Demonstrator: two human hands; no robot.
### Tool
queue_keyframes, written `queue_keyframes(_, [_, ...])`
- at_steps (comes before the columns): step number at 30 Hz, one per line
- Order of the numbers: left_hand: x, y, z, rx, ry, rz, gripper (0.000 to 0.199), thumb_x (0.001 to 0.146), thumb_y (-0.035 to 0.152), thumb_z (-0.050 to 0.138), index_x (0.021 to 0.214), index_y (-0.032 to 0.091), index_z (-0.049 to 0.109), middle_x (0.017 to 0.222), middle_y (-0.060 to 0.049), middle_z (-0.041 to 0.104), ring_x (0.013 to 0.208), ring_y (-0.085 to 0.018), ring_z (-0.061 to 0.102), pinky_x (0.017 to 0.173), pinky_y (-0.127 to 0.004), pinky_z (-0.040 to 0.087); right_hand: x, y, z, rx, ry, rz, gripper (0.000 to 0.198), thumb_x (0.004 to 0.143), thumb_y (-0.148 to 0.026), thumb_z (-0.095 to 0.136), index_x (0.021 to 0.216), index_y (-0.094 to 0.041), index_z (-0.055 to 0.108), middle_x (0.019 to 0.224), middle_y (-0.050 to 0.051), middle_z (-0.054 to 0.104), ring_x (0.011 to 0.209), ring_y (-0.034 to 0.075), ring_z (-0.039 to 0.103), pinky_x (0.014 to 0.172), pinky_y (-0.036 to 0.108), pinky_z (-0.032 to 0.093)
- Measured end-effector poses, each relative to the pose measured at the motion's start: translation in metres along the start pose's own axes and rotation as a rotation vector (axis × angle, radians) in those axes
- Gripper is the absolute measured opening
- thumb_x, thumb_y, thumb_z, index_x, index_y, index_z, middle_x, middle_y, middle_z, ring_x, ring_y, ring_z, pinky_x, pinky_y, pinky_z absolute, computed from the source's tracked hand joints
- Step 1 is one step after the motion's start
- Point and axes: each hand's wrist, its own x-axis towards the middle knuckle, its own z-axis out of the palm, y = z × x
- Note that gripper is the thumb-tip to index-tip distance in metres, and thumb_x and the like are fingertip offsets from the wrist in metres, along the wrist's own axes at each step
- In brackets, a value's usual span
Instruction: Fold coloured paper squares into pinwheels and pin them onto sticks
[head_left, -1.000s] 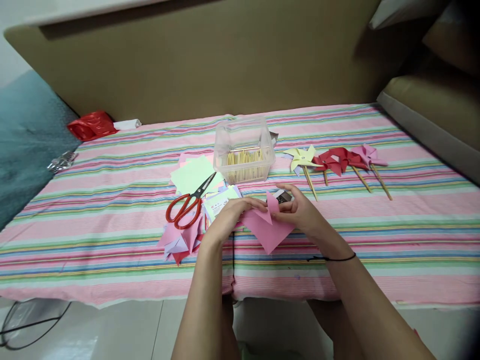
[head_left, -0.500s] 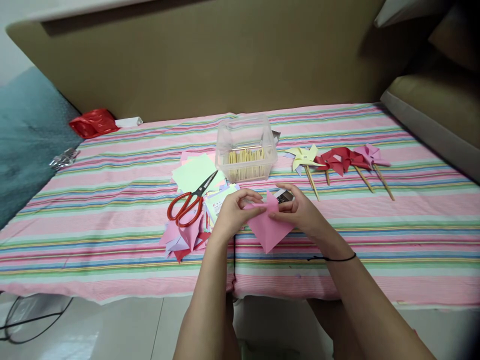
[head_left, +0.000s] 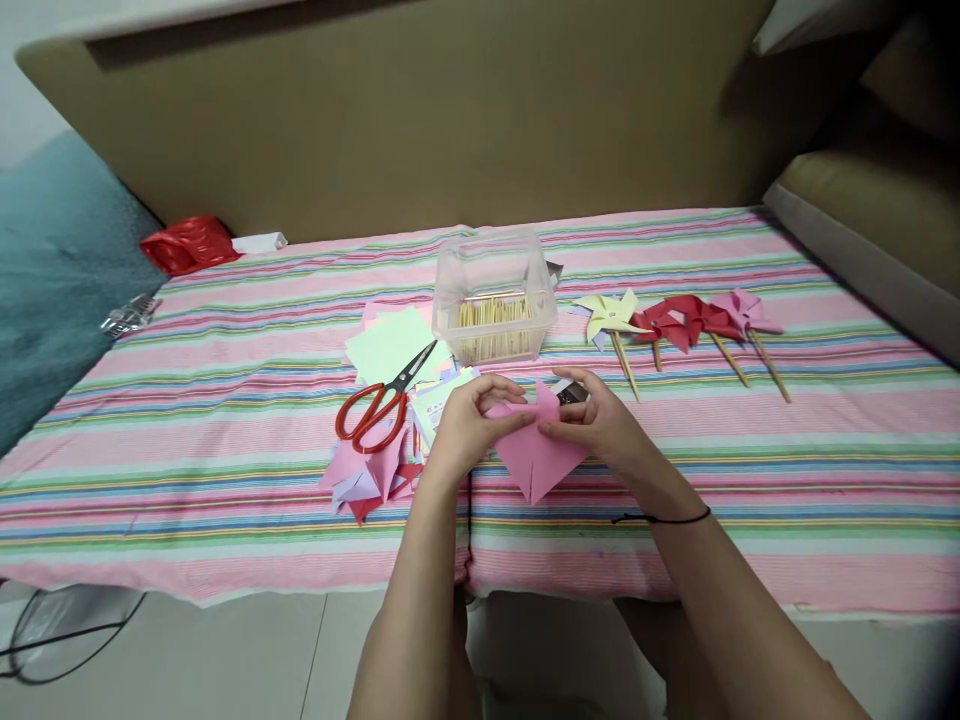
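Clear box (head_left: 489, 268) as reference: pink paper (head_left: 538, 464) held in front of it, left hand (head_left: 474, 425) and right hand (head_left: 604, 425) pinching opposite sides, probably to steady it; scissors (head_left: 396, 386) parked front-left of box, presumably within reach.

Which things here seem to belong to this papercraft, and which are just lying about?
Seem to belong:
- pink paper, held by left fingers and right fingers
- scissors
- pale green sheets
- sticks in a clear box
- pinwheels

Probably just lying about:
- red plastic bag
- shiny crumpled thing
- black cable on the floor
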Motion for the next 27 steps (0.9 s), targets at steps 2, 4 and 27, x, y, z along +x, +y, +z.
queue_keyframes(2, [0.0, 0.0, 0.0, -0.001, -0.001, 0.006, 0.026, 0.062, 0.025, 0.078, 0.082, 0.016, 0.064, 0.088, -0.005, 0.067, 0.081, -0.016, 0.062, 0.07, -0.026, 0.046, 0.0, 0.0, 0.001, 0.008, 0.002, -0.003, 0.083, 0.06, -0.026, 0.081, 0.129, -0.025, 0.035, 0.068, -0.001, 0.072, 0.062, 0.019, 0.067, 0.057, 0.027, 0.05])
queue_keyframes(4, [0.0, 0.0, 0.0, 0.005, 0.0, 0.015, 0.026, 0.062, 0.025, 0.078, 0.082, 0.016, 0.064, 0.088, -0.005, 0.067, 0.082, -0.016, 0.062, 0.071, -0.026, 0.046, 0.0, 0.0, 0.001, 0.012, 0.004, -0.01, 0.082, 0.06, -0.025, 0.081, 0.129, -0.026, 0.036, 0.069, 0.0, 0.073, 0.063, 0.018, 0.068, 0.058, 0.027, 0.05])
queue_keyframes(27, [-0.003, 0.01, 0.021, -0.296, 0.14, -0.173, 0.072, 0.058, 0.026, 0.082, 0.118, 0.02, 0.042, 0.077, -0.001, 0.065, 0.065, -0.014, 0.061, 0.061, -0.025, 0.048, 0.001, -0.006, 0.009, 0.233, 0.23, -0.128, 0.075, 0.053, -0.03, 0.085, 0.115, -0.024, 0.043, 0.071, -0.001, 0.073, 0.06, 0.016, 0.066, 0.059, 0.028, 0.052])
